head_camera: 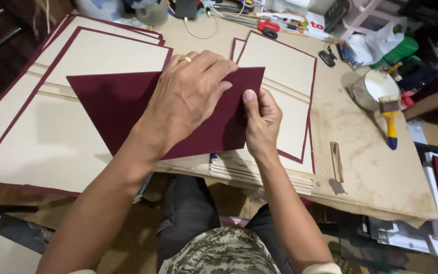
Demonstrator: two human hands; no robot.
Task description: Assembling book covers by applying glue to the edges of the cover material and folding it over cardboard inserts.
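Matt maroon cloth over pale board

The maroon cover (128, 109) looks like matt woven cloth; the cream boards (105, 53) are dull card; the desk (366, 167) is rough, glue-stained brown fibreboard.

One camera only, worn on the person's head, looks steeply down and slightly forward over the worktable (371, 167). It sits close: the forearms enter from the bottom edge and the left hand (191, 96) and right hand (261, 119), gripping a maroon sheet (112, 109), fill the centre. Beyond the grip the table's far clutter reaches the top edge (the person's own lap shows below it).
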